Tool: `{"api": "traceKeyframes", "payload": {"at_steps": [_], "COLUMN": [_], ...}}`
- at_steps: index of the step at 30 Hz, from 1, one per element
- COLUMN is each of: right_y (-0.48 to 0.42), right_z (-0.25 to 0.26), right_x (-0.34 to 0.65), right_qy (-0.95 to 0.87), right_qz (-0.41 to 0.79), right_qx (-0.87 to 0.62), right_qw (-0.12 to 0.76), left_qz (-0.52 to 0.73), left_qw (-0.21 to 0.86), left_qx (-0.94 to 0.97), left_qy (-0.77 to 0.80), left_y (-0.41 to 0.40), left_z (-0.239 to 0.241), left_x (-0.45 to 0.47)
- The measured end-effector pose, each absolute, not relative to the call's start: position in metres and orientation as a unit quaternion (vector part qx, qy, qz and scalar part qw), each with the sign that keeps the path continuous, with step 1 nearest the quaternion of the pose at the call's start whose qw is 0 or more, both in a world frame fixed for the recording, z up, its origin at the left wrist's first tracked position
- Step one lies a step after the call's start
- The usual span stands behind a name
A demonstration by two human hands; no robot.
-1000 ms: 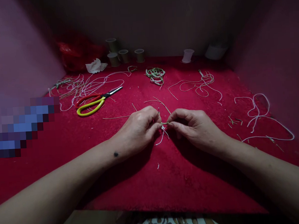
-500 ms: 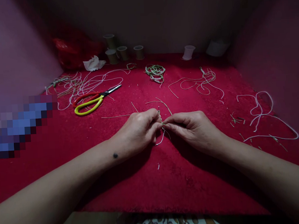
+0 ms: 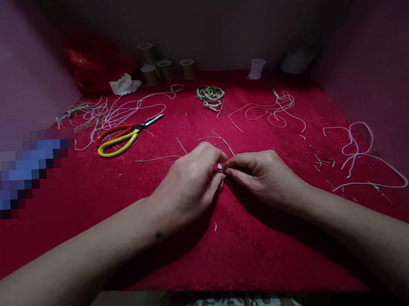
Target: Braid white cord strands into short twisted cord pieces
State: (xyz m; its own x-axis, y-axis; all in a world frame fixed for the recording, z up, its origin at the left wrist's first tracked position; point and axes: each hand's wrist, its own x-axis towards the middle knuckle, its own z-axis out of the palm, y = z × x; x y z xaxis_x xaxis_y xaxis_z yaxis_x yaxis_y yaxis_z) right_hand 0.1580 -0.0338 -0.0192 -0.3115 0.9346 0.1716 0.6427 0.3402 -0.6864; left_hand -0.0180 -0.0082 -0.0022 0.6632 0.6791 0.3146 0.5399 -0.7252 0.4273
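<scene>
A small piece of braided cord [image 3: 220, 167], white with some green, shows between my two hands, its thin loose ends trailing beneath. My left hand [image 3: 192, 176] curls around this piece, the index finger lifted over it and the thumb below; part of its grip is hidden. At the cord's right side, my right hand [image 3: 267, 170] pinches with thumb and index finger, the tips almost meeting the left thumb. Thin loose strands [image 3: 224, 139] lie on the red cloth just beyond the hands.
Scissors [image 3: 131, 137] with red and yellow handles lie left, beside tangled cords [image 3: 103, 115]. A braided coil [image 3: 210, 97] lies mid-back. Several spools [image 3: 187, 69], crumpled tissue [image 3: 125, 84] and a red bag [image 3: 93, 67] stand behind. White cord [image 3: 357, 155] and clippings [image 3: 323, 161] lie right.
My left index finger has lifted and stretched toward the right fingertips, and the left hand has turned slightly. The right hand keeps its pinch in nearly the same place.
</scene>
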Motion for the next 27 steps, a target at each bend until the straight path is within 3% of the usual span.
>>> {"api": "traceKeyframes", "payload": {"at_steps": [5, 12, 19, 24, 27], "right_y": [-0.034, -0.032, -0.036, -0.042, -0.044], "right_z": [-0.019, -0.019, -0.008, -0.006, -0.011], "right_x": [0.157, 0.16, 0.167, 0.163, 0.16], "right_qy": [-0.768, -0.765, -0.768, -0.816, -0.82], "right_qz": [0.259, 0.273, 0.089, 0.117, 0.132], "right_qx": [-0.518, -0.509, -0.528, -0.526, -0.529], "right_qw": [0.274, 0.283, 0.353, 0.21, 0.174], "left_qz": [0.238, 0.191, 0.18, 0.187, 0.182], "left_qw": [0.14, 0.267, 0.4, 0.454, 0.482], "left_qx": [0.905, 0.859, 0.781, 0.738, 0.71], "left_qy": [0.324, 0.394, 0.444, 0.462, 0.48], "left_y": [-0.006, -0.003, 0.001, 0.001, 0.0], "left_z": [-0.013, -0.004, -0.006, -0.007, -0.004], "left_x": [-0.017, -0.016, -0.015, -0.013, -0.011]}}
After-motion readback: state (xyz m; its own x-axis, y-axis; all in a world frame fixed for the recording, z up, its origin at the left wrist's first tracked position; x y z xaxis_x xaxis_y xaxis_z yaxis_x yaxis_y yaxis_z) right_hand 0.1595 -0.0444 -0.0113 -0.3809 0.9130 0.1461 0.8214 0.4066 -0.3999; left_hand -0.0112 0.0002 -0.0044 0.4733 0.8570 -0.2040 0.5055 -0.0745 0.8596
